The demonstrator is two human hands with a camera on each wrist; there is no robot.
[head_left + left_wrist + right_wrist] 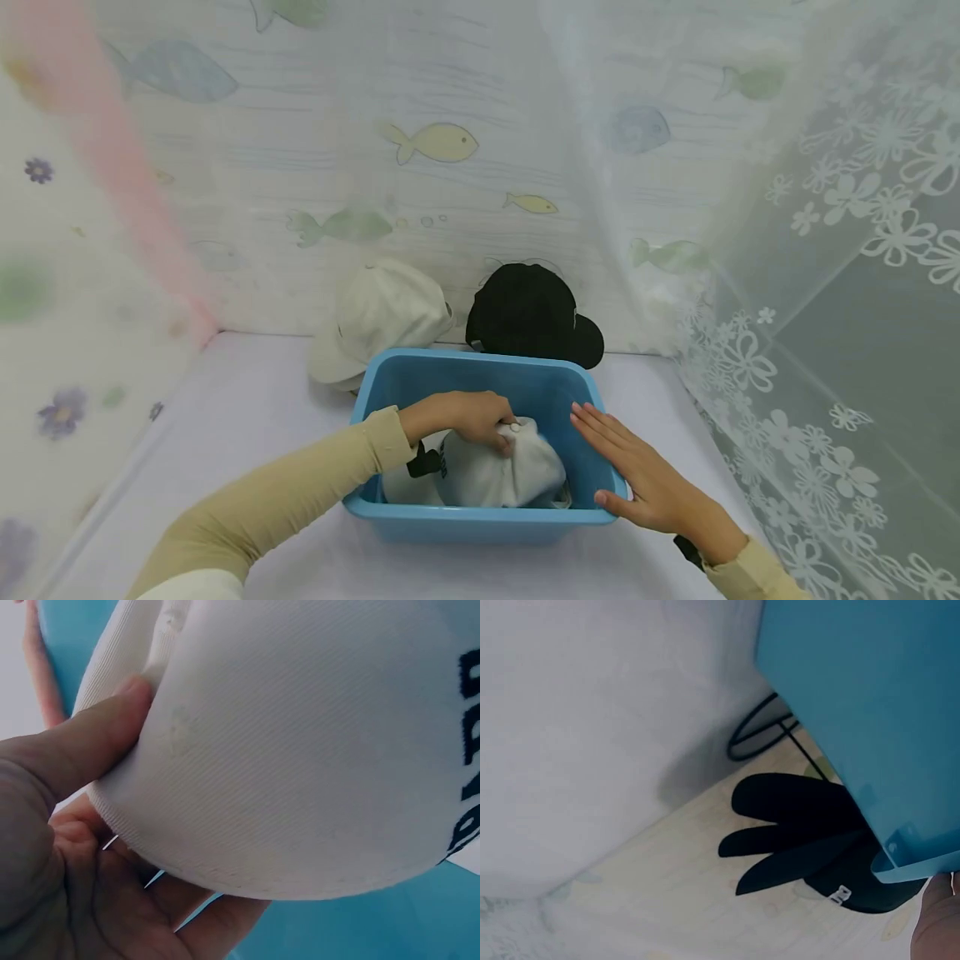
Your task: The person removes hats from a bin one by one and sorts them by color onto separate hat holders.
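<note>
A blue plastic bin (480, 367) stands on the white table. Inside it lies a white cap (502, 475) with black lettering. My left hand (468, 417) reaches into the bin and grips the cap's crown; in the left wrist view the thumb (97, 735) and fingers pinch the white cap (300, 750). My right hand (637, 475) lies flat with straight fingers on the bin's right rim. In the right wrist view the bin's blue wall (870, 697) fills the upper right, with only a sliver of that hand showing at the lower right edge.
Behind the bin a cream cap (378, 321) and a black cap (532, 317) lean against the fish-patterned wall. The black cap (810, 847) also shows past the bin's corner. A lace curtain (825, 292) hangs at the right. White tabletop (247, 417) lies left of the bin.
</note>
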